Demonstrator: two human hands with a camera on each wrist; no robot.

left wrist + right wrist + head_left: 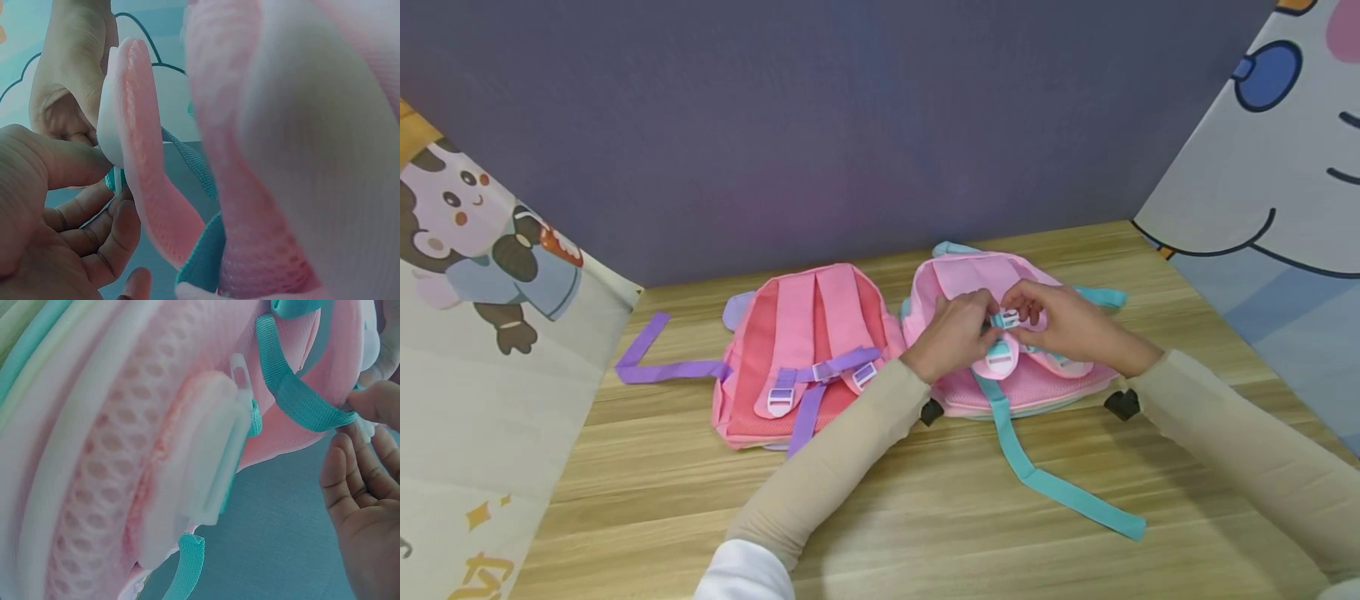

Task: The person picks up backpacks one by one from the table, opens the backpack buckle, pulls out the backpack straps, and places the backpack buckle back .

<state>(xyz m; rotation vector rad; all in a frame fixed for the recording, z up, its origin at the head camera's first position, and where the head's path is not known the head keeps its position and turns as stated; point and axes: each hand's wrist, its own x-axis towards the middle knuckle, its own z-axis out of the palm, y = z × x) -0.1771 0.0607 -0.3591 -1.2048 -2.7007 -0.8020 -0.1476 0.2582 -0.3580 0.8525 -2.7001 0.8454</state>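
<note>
On the right, a light pink backpack (1052,387) lies with its shoulder straps facing up. Above those straps, both hands meet at a small white plastic buckle (1009,318) on teal webbing. My left hand (951,335) pinches the buckle's left side between thumb and fingers. From the other side, my right hand (1067,321) pinches the buckle and its teal strap (306,405). Fingers partly cover the buckle, so how far its halves are joined cannot be seen. Just below the hands is a padded strap end with a white adjuster (999,358).
To the left lies a coral-pink backpack (752,350) with purple straps (673,371), its buckle (823,371) across the shoulder straps. A long teal strap end (1075,496) trails over the wooden table (925,517). A dark wall (850,142) stands behind, with printed panels at both sides.
</note>
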